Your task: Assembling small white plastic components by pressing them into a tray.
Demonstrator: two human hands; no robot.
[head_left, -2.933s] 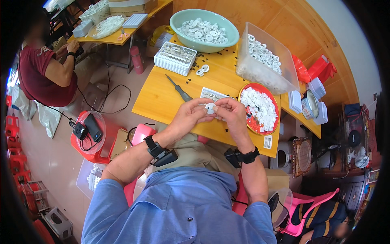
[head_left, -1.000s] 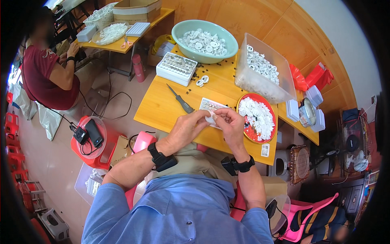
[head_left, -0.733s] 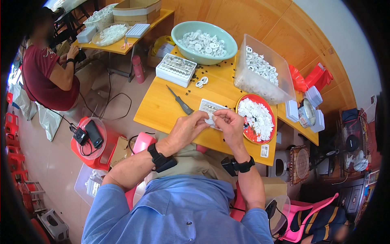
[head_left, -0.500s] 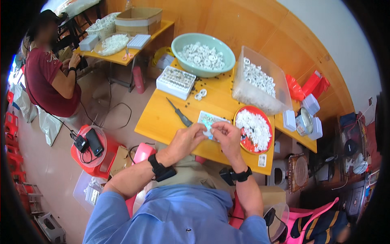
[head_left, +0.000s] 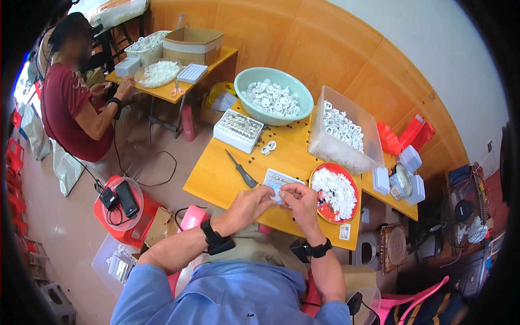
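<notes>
My left hand [head_left: 250,206] and my right hand [head_left: 299,202] meet over the near edge of the table. Thumb and fingers of both are pinched together, fingertips almost touching. Whatever they hold is too small and covered to make out. Just beneath and beyond them lies a small white tray [head_left: 275,177] with rows of round pieces, partly hidden by my fingers. A screwdriver with a dark handle [head_left: 247,177] rests left of the tray. To the right of my right hand stands a round red dish [head_left: 325,212] heaped with small white parts [head_left: 340,187].
Farther back are a white block of round metallic pieces [head_left: 238,129], two white ring parts [head_left: 268,147], a green basin [head_left: 245,86] and a clear bin [head_left: 331,145] of white parts. Small black bits dot the table. A co-worker [head_left: 70,111] sits at another table, left.
The view has shifted slightly, so the table sits lower in the picture. My hands stay pinched together over the tray. The co-worker's hands have moved nearer their table.
</notes>
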